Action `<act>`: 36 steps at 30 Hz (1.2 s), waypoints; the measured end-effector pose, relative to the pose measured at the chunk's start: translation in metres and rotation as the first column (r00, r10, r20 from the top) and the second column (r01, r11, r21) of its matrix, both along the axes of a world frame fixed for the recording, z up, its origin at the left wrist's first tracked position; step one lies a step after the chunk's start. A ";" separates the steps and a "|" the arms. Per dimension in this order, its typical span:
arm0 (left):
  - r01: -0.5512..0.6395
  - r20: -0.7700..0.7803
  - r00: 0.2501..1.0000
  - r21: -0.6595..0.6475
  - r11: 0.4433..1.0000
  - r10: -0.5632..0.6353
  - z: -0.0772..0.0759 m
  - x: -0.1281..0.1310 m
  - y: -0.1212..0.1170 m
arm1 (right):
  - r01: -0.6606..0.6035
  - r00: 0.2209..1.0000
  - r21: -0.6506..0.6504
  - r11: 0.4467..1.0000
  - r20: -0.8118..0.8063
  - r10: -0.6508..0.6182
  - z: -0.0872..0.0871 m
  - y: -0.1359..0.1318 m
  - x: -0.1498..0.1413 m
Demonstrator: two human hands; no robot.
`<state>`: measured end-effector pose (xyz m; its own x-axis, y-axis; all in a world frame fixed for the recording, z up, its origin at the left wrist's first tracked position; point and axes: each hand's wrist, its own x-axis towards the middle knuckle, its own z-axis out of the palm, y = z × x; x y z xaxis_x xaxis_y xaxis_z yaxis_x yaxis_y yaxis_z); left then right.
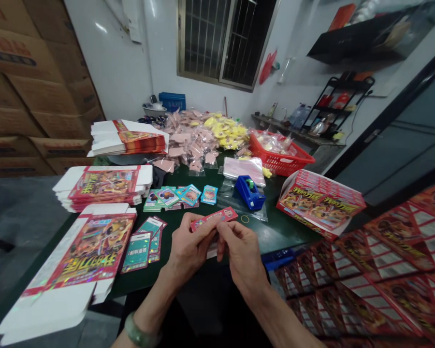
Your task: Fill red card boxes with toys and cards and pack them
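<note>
Both hands meet over the near edge of the dark green table. My left hand [187,249] is closed on a small red printed card packet [217,217], its top edge facing away from me. At the packet's near right side, my right hand [244,251] pinches with thumb and fingers; the part between the hands is mostly hidden. Left of the hands lie teal cards [137,250], and beyond them green cards [166,195] and blue-edged cards [209,194]. A blue tape dispenser [250,193] and a yellow rubber band [244,219] are just past my right hand.
Flattened red-and-white boxes [94,241] are stacked at left. Bagged pink pieces [192,140] and yellow pieces [226,130] pile up at the back, beside a red basket [286,164]. A filled display box [321,203] stands right; many more red boxes [395,256] lie below it.
</note>
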<state>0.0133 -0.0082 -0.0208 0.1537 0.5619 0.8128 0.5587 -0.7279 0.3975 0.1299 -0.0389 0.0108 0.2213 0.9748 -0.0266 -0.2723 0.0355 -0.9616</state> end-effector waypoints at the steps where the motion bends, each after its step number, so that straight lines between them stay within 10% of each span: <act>1: 0.011 -0.038 0.999 -0.021 1.000 -0.012 0.001 -0.002 0.000 | -0.001 1.000 -0.006 1.000 -0.008 0.001 0.000 0.000 0.000; 7: 0.194 0.034 0.981 -0.085 0.977 -0.192 0.010 -0.007 -0.001 | -0.022 0.997 -0.032 0.999 -0.069 0.020 -0.011 0.005 -0.002; 18: 0.029 0.239 0.971 -0.060 0.998 -0.014 0.011 -0.012 0.010 | -0.080 0.997 -0.262 0.962 0.001 0.083 -0.090 -0.002 -0.007; 22: 0.067 0.583 0.806 -0.255 0.965 0.098 -0.001 -0.039 0.000 | 0.080 0.995 -0.094 0.992 0.070 -0.073 -0.074 0.000 0.010; 27: 0.408 0.865 0.467 -0.396 0.823 0.185 -0.033 -0.030 -0.013 | -0.014 0.979 0.161 0.987 0.204 -0.020 -0.031 0.017 0.037; 32: 0.244 0.663 0.673 -0.617 0.748 0.327 -0.037 -0.026 -0.015 | -0.174 0.753 0.420 0.891 0.640 -0.155 0.016 0.045 0.061; 36: 0.146 0.477 0.853 -0.605 0.783 0.210 -0.016 -0.026 -0.003 | -0.618 0.457 0.474 0.627 0.866 -0.205 0.044 0.048 0.056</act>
